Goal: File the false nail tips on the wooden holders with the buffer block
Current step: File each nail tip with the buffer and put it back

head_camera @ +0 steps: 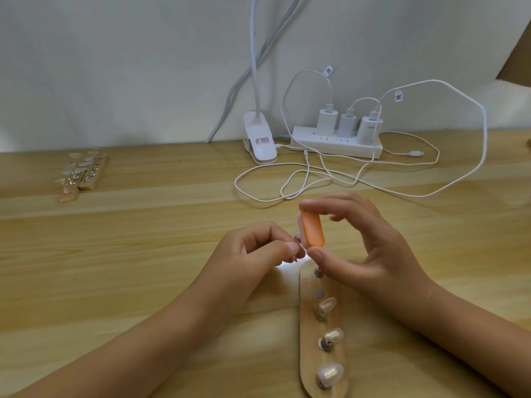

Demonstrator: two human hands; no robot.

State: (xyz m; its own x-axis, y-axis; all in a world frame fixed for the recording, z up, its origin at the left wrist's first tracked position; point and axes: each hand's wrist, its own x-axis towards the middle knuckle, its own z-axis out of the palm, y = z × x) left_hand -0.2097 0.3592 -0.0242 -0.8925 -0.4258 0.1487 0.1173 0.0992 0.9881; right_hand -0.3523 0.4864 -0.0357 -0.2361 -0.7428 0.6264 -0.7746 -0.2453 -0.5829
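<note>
My right hand [359, 245] pinches an orange buffer block [312, 229] between thumb and forefinger, held upright above the table. My left hand [258, 251] pinches a small nail tip on its metal stand [296, 248], pressed against the block's left edge. Below them a long wooden holder [307, 340] lies lengthwise toward me. It carries three pale nail tips [326, 307] on metal stands, one bare magnet spot and one stand partly hidden under my right thumb.
Two more wooden holders with several nail tips [82, 173] lie at the far left. At the back stand a white clip lamp [260, 142] and a white power strip [336, 142] with three chargers. White cables [316, 179] loop over the table behind my hands.
</note>
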